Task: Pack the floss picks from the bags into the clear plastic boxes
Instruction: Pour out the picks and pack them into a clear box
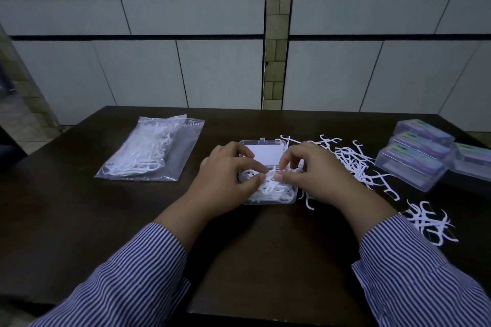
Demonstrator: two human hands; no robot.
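Picks [268, 190] heaped in the open box [261, 146]; left hand [225, 178] and right hand [316, 170] pinch them down. Risk: overfilled heap springs out, blocking lid closure.

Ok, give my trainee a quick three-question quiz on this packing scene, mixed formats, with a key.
1. True or false: the open clear box under both hands already holds floss picks.
2. Where does the plastic bag of floss picks lie on the table? A) left of the open box B) right of it C) on top of the closed boxes
3. Fill in: the stack of closed boxes sits at the table's far ____ side.

Key
1. True: the left hand and right hand work white picks in its tray, lid open behind.
2. A.
3. Right, beyond the loose picks.
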